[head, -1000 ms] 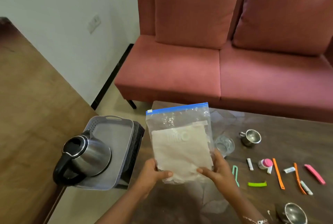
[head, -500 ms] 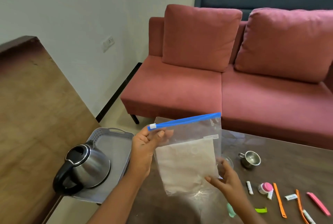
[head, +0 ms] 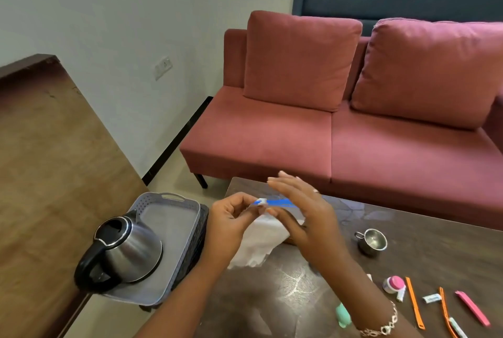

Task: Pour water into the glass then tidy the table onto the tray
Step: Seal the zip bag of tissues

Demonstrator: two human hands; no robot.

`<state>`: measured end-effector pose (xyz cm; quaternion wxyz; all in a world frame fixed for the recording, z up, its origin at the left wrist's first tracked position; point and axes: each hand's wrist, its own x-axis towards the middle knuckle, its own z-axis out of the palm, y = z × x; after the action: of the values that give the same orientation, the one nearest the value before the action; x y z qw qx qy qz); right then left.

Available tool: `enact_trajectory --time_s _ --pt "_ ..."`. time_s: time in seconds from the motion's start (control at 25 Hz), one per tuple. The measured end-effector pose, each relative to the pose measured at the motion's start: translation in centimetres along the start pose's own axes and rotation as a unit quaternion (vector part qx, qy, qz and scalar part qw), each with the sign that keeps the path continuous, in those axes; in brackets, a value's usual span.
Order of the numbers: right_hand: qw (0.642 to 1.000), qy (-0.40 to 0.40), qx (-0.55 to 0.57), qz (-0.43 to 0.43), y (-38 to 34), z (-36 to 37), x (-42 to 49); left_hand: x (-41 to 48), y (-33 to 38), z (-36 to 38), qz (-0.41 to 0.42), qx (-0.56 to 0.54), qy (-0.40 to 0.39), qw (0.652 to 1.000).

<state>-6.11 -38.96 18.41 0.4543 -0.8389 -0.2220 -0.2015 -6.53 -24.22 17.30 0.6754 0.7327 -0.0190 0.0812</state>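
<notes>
A clear zip bag [head: 261, 239] with a blue seal strip and white paper inside hangs above the dark table [head: 424, 231]. My left hand [head: 231, 218] pinches the white slider end of the seal. My right hand [head: 302, 212] is at the blue strip, thumb and forefinger on it, the other fingers spread. A steel kettle [head: 128, 250] with a black handle stands on the grey tray [head: 174, 207] at the left. The glass is hidden behind my right hand.
A small steel cup [head: 372, 241] stands right of my hands. Near the front right lie a pink-lidded pot [head: 393, 283], orange strips [head: 414, 302], a pink clip [head: 472, 307] and a green clip [head: 342, 314]. A red sofa [head: 353, 125] is behind the table, a wooden surface [head: 46, 163] at left.
The view tilted up. My left hand went from the bag's bottom to its blue seal, then my right hand rose to the seal too. The bag now hangs lower and crumpled.
</notes>
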Motion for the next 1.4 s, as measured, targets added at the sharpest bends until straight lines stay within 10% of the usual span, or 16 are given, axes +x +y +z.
enact_trajectory --time_s 0.64,1.4 --pt "0.996 0.074 0.04 -0.009 0.1 0.9 -0.3 -1.1 1.2 0.1 0.071 0.025 -0.005 0.997" --pt "0.985 0.051 -0.164 0.019 1.3 -1.0 -1.8 -0.7 2.6 -0.4 0.091 -0.016 0.075 0.993"
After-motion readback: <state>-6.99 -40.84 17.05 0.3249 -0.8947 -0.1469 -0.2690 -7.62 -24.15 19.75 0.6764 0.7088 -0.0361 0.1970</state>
